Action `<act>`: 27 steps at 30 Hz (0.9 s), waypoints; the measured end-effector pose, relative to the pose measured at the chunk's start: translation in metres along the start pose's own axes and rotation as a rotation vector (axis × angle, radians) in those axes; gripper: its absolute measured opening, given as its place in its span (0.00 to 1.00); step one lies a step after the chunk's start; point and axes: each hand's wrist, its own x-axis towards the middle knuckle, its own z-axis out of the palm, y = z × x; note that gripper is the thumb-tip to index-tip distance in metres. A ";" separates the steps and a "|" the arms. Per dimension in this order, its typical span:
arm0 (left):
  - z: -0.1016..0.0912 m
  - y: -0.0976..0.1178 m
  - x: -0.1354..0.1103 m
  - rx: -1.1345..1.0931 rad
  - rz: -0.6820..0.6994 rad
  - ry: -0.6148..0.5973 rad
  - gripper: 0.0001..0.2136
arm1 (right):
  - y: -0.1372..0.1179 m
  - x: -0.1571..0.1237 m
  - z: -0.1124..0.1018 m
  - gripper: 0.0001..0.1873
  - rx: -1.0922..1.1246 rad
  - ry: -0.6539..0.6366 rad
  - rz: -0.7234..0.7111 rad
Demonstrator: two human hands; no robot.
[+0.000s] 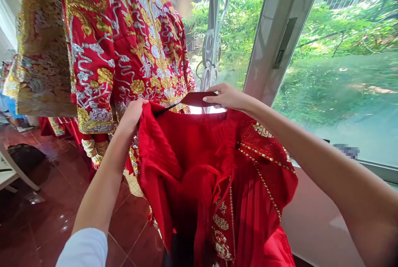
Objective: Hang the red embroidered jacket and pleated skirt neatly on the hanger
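Observation:
A red skirt (205,142) with gold beaded embroidery hangs spread between my two hands, its waist opening facing me. My left hand (134,113) is closed on the gathered waistband at the left corner; its fingertips are partly hidden by the cloth. At the other side, my right hand (228,96) pinches a dark red hanger (194,99) between thumb and fingers. The hanger lies across the top of the waist opening, its thin metal hook rising in front of the window. A black part of the hanger runs toward the left corner of the waistband.
Just behind the skirt stands a red jacket (149,43) with gold and silver embroidery, on a display figure. Another embroidered garment (46,51) is at the left. A large window (336,93) fills the right side. A white chair (15,171) stands on the dark red tiled floor (130,229).

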 end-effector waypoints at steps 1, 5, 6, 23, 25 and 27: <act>0.003 0.008 0.002 0.014 0.025 0.033 0.10 | -0.001 0.000 0.000 0.09 -0.012 0.002 0.000; 0.016 0.031 -0.007 0.162 0.184 0.045 0.11 | -0.001 -0.002 0.002 0.11 -0.080 0.010 -0.032; 0.019 0.033 -0.012 0.216 0.200 -0.055 0.13 | 0.001 -0.002 0.002 0.12 -0.116 0.026 -0.052; 0.022 -0.032 0.043 0.456 0.532 -0.769 0.21 | 0.066 -0.066 -0.036 0.21 -0.199 0.002 -0.043; 0.027 -0.033 0.054 0.353 0.389 -0.879 0.21 | 0.065 -0.059 -0.037 0.22 -0.188 -0.048 0.028; 0.032 -0.032 0.063 0.302 0.303 -0.837 0.20 | 0.064 -0.054 -0.040 0.25 -0.190 -0.099 0.066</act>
